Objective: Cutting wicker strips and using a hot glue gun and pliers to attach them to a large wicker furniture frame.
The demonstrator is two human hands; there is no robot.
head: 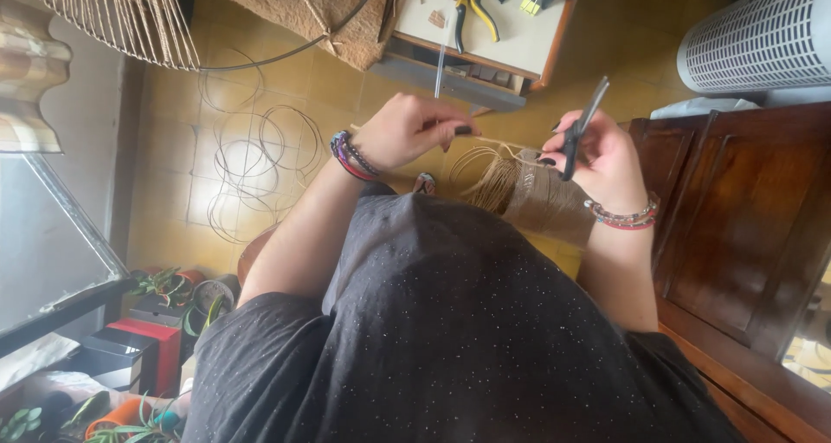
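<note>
twine (pixel 489 142) end hidden inside left hand (pixel 407 131)

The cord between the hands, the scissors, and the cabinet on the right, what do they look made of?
The cord looks like natural fibre, perhaps jute or paper twine: tan, matte, thin strands. The scissors in the right hand seem dark metal with black handles; the material is unclear at this size. The cabinet looks like varnished wood: reddish-brown, glossy, panelled. The left hand pinches the cord.
</note>
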